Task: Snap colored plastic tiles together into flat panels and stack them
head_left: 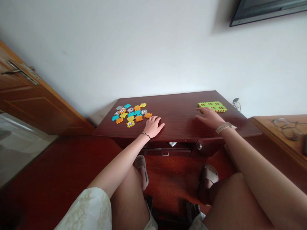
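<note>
My left hand rests on the dark wooden desk with its fingers apart, just right of a group of small jagged-edged puzzle tiles. The closest of these is an orange tile. Others are yellow, blue, orange and grey, such as a blue tile at the left, and some carry printed pictures. On the right, my right hand is spread in front of green interlocking foam-like panels with cut-out windows. It partly covers their near edge, and I cannot tell whether it touches them. Nothing shows in either hand.
A white wall stands behind the desk, with a dark screen mounted at upper right. Eyeglasses lie on a wooden surface to the right. A wooden door is at the left. Below the desktop are a drawer handle and my knees.
</note>
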The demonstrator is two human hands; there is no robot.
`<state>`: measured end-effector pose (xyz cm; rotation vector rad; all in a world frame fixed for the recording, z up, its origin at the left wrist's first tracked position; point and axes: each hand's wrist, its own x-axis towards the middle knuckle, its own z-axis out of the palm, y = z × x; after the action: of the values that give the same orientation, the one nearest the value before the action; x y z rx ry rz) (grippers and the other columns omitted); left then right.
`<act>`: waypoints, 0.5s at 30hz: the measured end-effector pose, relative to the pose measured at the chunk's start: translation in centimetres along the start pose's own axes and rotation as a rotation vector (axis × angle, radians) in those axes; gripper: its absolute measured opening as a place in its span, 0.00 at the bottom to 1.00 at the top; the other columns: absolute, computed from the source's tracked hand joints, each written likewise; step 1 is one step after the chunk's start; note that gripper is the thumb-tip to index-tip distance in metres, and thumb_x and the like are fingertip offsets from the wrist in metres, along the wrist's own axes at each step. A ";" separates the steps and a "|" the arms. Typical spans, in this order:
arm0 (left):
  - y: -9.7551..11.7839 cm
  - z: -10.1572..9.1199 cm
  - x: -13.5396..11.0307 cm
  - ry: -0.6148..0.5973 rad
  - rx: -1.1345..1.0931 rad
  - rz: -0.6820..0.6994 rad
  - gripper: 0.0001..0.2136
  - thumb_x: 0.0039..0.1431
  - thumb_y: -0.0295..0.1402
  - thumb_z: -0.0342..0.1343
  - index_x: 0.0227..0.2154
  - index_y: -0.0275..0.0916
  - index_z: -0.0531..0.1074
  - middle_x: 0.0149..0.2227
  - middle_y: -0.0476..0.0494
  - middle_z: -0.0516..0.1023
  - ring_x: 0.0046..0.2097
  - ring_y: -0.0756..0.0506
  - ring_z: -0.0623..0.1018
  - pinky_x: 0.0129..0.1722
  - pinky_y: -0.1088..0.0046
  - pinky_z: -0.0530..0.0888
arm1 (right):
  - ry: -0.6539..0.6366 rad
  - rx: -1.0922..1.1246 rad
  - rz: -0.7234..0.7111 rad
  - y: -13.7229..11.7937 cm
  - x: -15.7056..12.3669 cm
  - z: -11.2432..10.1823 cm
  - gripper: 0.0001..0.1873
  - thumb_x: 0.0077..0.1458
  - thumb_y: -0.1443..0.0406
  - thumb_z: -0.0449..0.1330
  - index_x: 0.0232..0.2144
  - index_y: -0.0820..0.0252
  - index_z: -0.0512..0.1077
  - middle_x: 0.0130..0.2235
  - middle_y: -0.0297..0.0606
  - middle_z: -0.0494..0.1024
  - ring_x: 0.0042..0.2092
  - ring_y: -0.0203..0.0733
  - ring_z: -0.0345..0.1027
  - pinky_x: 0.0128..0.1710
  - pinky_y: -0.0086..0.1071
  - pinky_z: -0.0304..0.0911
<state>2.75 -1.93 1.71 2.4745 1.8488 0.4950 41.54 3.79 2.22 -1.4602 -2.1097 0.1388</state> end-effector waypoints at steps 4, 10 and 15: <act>0.1 0.4 -0.8 -0.016 -0.009 -0.013 0.22 0.77 0.47 0.54 0.68 0.50 0.73 0.75 0.40 0.69 0.75 0.36 0.67 0.75 0.56 0.65 | -0.160 -0.003 -0.104 -6.0 -1.2 3.6 0.32 0.70 0.45 0.58 0.68 0.52 0.74 0.68 0.51 0.76 0.71 0.66 0.67 0.73 0.61 0.62; 0.0 1.1 -0.8 0.011 -0.006 0.015 0.24 0.77 0.48 0.53 0.69 0.46 0.71 0.75 0.35 0.69 0.75 0.33 0.67 0.74 0.51 0.67 | -0.175 -0.140 -0.092 -10.4 -2.6 6.6 0.32 0.74 0.44 0.53 0.71 0.47 0.72 0.76 0.47 0.68 0.77 0.70 0.57 0.74 0.67 0.56; -0.4 1.3 -0.8 0.007 0.027 0.070 0.27 0.79 0.48 0.51 0.70 0.37 0.70 0.74 0.29 0.69 0.74 0.31 0.67 0.72 0.49 0.68 | -0.195 -0.179 -0.089 -10.6 -2.6 6.0 0.33 0.76 0.46 0.51 0.72 0.52 0.71 0.76 0.48 0.68 0.76 0.66 0.58 0.74 0.64 0.57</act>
<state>2.54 -2.32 0.19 2.5662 1.7880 0.4848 30.41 -1.44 0.31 -1.5022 -2.3940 0.0619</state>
